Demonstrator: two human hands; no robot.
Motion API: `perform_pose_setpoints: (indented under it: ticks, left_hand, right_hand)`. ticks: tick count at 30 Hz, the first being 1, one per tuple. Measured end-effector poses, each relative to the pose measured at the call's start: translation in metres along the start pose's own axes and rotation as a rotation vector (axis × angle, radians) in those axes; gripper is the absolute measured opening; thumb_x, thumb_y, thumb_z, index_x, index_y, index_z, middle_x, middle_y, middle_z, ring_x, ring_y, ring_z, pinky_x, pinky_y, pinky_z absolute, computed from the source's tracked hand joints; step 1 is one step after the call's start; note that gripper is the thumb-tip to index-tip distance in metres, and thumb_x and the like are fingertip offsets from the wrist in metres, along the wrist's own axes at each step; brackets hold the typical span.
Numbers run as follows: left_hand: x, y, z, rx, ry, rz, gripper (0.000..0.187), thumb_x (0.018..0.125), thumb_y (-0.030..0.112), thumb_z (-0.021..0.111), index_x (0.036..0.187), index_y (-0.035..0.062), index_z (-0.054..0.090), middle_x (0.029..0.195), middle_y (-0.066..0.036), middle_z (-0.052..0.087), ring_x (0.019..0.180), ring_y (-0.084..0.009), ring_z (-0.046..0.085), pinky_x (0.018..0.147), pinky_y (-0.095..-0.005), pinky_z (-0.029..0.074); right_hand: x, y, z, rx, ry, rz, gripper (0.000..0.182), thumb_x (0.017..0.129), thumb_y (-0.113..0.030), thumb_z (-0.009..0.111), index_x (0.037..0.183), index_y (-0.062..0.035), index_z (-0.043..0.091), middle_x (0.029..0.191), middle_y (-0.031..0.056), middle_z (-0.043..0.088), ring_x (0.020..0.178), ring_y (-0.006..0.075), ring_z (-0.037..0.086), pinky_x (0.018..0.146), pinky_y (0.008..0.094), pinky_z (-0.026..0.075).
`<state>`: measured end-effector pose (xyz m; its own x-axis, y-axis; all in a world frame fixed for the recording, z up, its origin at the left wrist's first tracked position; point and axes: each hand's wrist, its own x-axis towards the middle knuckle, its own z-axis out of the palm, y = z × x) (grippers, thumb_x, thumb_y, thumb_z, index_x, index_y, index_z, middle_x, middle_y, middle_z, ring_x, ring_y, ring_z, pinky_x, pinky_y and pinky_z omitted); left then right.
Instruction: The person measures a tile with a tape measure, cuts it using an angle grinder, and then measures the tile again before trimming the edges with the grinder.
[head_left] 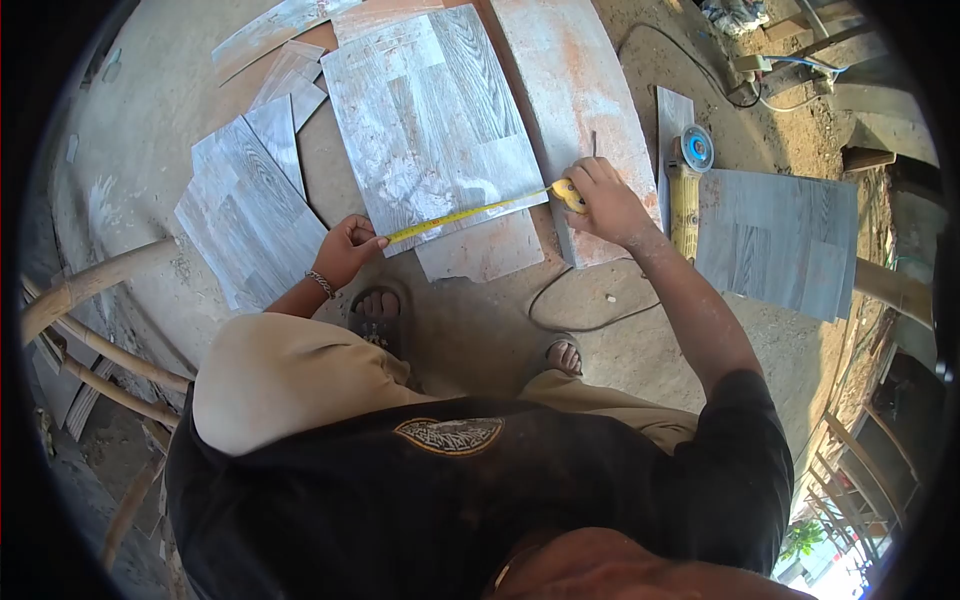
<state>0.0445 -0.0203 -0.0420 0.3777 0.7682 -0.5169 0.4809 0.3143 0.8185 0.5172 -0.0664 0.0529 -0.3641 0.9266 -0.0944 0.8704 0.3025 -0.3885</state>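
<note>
A yellow tape measure [569, 196] is pulled out, its blade lying across the lower part of a grey wood-patterned tile [425, 120]. My left hand [346, 250] pinches the blade's end at the tile's lower left corner. At the right edge, my right hand [608, 205] is wrapped round the tape case, with a thin dark stick-like thing rising beside its fingers. Under the tile's near edge lies a broken piece of tile [485, 247]. The right hand is over a long pale dusty slab [575, 75].
An angle grinder [688, 185] lies right of the slab, beside more grey tiles [775, 240]. Cut tile pieces [262, 205] lie at the left. A black cable [590, 328] loops near my right foot. Bamboo poles [110, 275] stand at the left.
</note>
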Motion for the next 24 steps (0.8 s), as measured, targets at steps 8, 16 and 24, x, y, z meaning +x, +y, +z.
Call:
perform_pose_setpoints:
  ticks: [8, 16, 24]
  left_hand:
    - [-0.003, 0.005, -0.001, 0.009, -0.107, -0.112, 0.023, 0.094, 0.021, 0.074, 0.084, 0.0020, 0.066, 0.073, -0.005, 0.070, 0.065, -0.0082, 0.061, 0.062, -0.0253, 0.050]
    - [-0.002, 0.019, -0.002, 0.089, -0.082, -0.124, 0.025, 0.095, 0.022, 0.073, 0.082, 0.0025, 0.065, 0.073, -0.005, 0.070, 0.065, -0.0083, 0.064, 0.062, -0.0253, 0.052]
    - [-0.006, 0.018, 0.000, 0.072, -0.150, -0.162, 0.032, 0.099, 0.029, 0.068, 0.082, 0.0019, 0.065, 0.072, -0.004, 0.069, 0.065, -0.0084, 0.062, 0.064, -0.0266, 0.052]
  right_hand:
    - [-0.044, 0.055, 0.025, -0.218, 0.217, 0.148, 0.059, 0.076, -0.026, 0.075, 0.128, -0.0055, 0.055, 0.129, 0.0141, 0.054, 0.125, 0.0342, 0.052, 0.102, 0.0474, 0.046]
    - [-0.030, 0.046, 0.037, -0.200, 0.417, 0.247, 0.039, 0.088, -0.036, 0.074, 0.115, -0.0101, 0.066, 0.118, 0.0087, 0.061, 0.116, 0.0316, 0.056, 0.100, 0.0495, 0.042]
    - [-0.029, 0.043, 0.055, -0.190, 0.504, 0.273, 0.028, 0.087, -0.028, 0.074, 0.110, -0.0130, 0.069, 0.117, 0.0076, 0.061, 0.116, 0.0325, 0.054, 0.096, 0.0493, 0.043]
